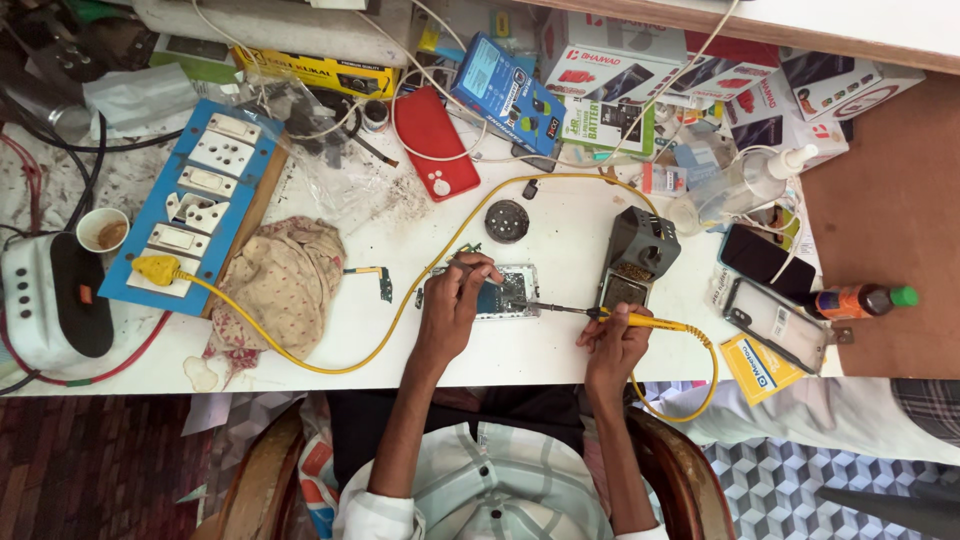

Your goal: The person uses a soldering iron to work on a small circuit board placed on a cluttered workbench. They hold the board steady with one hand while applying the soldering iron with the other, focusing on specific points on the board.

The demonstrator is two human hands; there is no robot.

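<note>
An opened phone with its circuit board exposed lies on the white table in front of me. My left hand presses on the left side of the phone, fingers curled over it, with a thin tool or wire pinched at the fingertips. My right hand grips a yellow-handled soldering iron; its metal tip points left and touches the board near the phone's right edge. The iron's yellow cable loops across the table to a yellow plug in a blue switch board.
A grey soldering stand sits right of the phone. A blue switch board and a crumpled cloth lie at left, a red phone cover and several boxes at the back, more phones at right.
</note>
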